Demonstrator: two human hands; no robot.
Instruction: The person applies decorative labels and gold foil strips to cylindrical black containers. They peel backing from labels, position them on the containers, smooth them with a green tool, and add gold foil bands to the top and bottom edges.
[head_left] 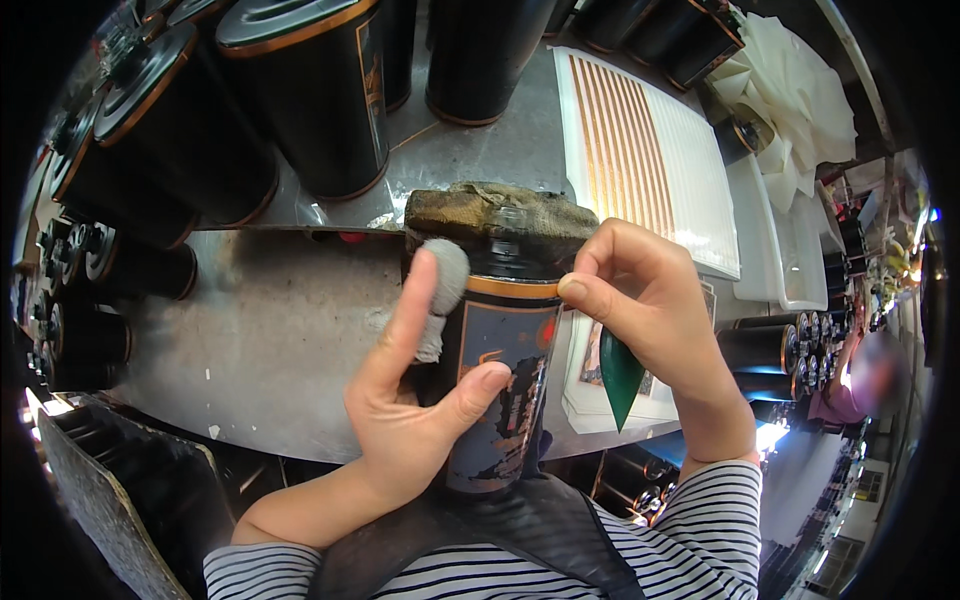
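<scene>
A black canister (505, 380) lies tilted toward me, its neck on a stained cloth pad (450, 212). On its front is a dark grey label with orange print and worn black patches. A copper-coloured strip (510, 288) runs across its shoulder. My right hand (640, 290) pinches the strip's right end between thumb and index finger. A green pointed blade (620, 385) hangs from that same hand. My left hand (410, 410) is spread along the canister's left side, thumb near or on the label. Grey fabric (450, 278) covers some of its fingertips.
Tall black canisters (300, 100) with copper bands stand at the back left. At right lies a sheet of copper strips (625, 140) on white backing, beside a white bin (765, 230). Printed label sheets (590, 400) lie under my right hand. A co-worker (865, 375) is at far right.
</scene>
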